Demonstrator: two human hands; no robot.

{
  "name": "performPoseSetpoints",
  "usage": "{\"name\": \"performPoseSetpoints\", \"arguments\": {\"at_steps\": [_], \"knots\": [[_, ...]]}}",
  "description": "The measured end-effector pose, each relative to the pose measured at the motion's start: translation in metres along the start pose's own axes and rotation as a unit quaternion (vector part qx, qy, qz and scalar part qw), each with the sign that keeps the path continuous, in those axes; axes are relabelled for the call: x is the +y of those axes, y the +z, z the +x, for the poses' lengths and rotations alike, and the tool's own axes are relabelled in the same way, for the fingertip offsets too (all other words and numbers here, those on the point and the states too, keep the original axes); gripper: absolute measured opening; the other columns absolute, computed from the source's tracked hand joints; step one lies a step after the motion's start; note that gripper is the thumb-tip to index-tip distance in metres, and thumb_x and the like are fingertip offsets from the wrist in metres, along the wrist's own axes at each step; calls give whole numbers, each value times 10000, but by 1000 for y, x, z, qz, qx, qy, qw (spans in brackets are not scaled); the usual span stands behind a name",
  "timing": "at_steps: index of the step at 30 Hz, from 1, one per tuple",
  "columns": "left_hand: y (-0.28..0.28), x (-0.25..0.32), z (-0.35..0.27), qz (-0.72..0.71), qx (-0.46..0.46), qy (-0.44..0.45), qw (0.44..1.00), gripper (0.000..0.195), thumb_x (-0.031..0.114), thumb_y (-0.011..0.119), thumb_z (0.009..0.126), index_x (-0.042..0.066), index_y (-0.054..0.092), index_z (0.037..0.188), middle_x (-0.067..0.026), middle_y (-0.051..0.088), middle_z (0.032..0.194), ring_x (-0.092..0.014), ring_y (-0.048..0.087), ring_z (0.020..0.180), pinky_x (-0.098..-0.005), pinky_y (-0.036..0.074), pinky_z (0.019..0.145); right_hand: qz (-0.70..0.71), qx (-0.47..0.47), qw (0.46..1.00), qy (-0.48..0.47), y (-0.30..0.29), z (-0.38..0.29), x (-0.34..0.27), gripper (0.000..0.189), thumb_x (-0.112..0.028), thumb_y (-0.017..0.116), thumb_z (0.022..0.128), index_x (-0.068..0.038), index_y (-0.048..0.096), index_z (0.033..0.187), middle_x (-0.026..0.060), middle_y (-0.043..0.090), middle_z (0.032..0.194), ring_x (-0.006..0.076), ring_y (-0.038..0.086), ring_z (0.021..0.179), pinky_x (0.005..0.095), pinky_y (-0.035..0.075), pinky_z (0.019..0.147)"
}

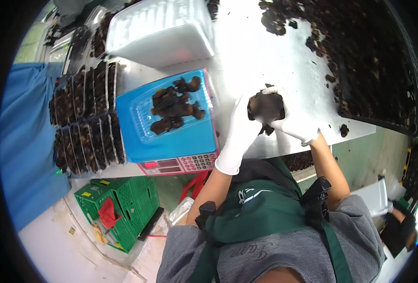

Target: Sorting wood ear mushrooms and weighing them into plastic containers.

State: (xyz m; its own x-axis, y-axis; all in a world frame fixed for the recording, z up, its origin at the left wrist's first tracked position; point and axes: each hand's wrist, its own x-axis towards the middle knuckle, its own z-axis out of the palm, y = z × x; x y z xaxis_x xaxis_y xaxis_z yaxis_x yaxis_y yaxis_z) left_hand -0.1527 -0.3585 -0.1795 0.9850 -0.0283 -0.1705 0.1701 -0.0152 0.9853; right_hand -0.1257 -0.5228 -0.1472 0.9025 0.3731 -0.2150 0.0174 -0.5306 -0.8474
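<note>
My left hand (242,122), in a white glove, holds the left side of a clump of dark wood ear mushrooms (267,108) above the metal table. Around the right side of the same clump curl the fingers of my right hand (294,118), gloved alike. To the left, a clear plastic tray (138,122) with several mushroom pieces (173,106) lies on the blue platform of a digital scale (173,150). The scale's keypad and red display face my body.
A stack of clear trays (166,35) stands behind the scale. Filled packs of mushrooms (88,116) line the table's left side. A large black crate (378,125) of mushrooms is at the right, with loose pieces beside it. Green crates (134,201) sit below; another person (398,226) is at far right.
</note>
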Motion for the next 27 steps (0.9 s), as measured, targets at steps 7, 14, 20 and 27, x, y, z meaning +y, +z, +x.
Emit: {"name": "performPoseSetpoints", "arguments": {"at_steps": [7,14,20,27], "knots": [[-125,58,-14,60,94,46,993,528,-5,717,760,30,544,1258,-81,582,1208,-181,556,1133,-319,439,1004,-1,-34,974,-223,63,71,-90,597,-93,732,688,-98,499,1238,172,488,1248,349,550,1133,438,476,970],[-248,25,-10,365,165,44,915,520,9,687,732,108,590,1233,-99,588,1162,-270,534,1115,-367,416,1005,-201,-64,945,-250,161,132,-134,620,-89,710,672,-68,490,1251,211,425,1333,430,482,1158,483,450,984],[-258,20,-17,350,148,118,917,593,-38,581,695,143,610,1259,-131,531,1306,-319,447,1242,-396,345,1086,-149,-54,942,-296,153,139,-107,872,-219,863,537,-119,481,1314,253,362,1398,472,416,1238,485,397,1056],[-259,19,-23,247,171,156,941,547,-80,549,711,56,625,1236,-137,530,1365,-283,490,1282,-371,345,1113,-61,-70,978,-189,108,115,-93,439,-26,741,695,-104,564,1089,119,495,1234,340,491,1209,389,435,1020]]}}
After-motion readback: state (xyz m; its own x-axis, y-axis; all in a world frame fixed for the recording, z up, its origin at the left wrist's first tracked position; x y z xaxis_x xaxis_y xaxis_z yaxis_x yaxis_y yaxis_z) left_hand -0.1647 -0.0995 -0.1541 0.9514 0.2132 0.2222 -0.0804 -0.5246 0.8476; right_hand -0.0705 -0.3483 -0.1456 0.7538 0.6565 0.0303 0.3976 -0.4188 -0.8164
